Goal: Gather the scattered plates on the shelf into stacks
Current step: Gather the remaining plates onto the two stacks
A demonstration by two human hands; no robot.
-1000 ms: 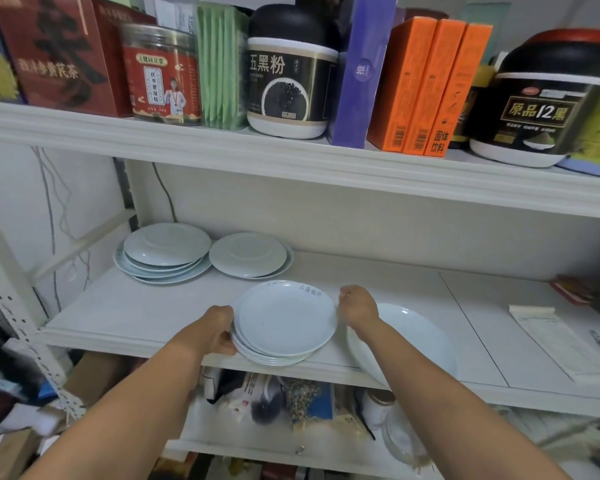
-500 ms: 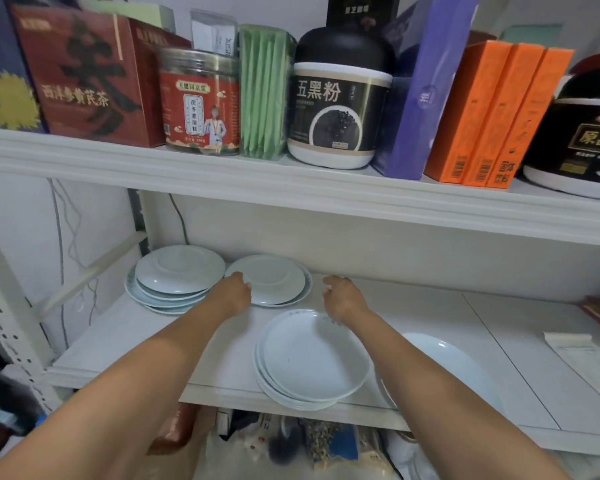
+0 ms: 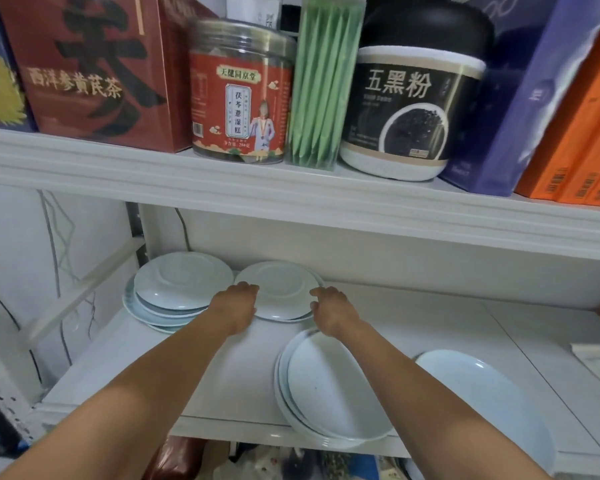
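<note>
Left hand (image 3: 237,304) grips the back plates (image 3: 280,289) at their rim's 8 o'clock, right hand (image 3: 330,308) at 4 o'clock

Between the fingers of the left hand (image 3: 238,304) and those of the right hand (image 3: 329,308) lies a small stack (image 3: 279,294) of round pale-blue plates. It sits flat and bottom up at the back of the shelf (image 3: 222,375), with fingers curled at its rim on either side. Just left of the left fingers sits a taller stack (image 3: 182,284) of overturned plates with wider ones beneath; nearer than the right fingers, under that forearm, a front stack (image 3: 336,393) of white plates lies hollow side up at the shelf's front edge, and a large oval plate (image 3: 482,403) lies further right, well apart from the fingers.
</note>
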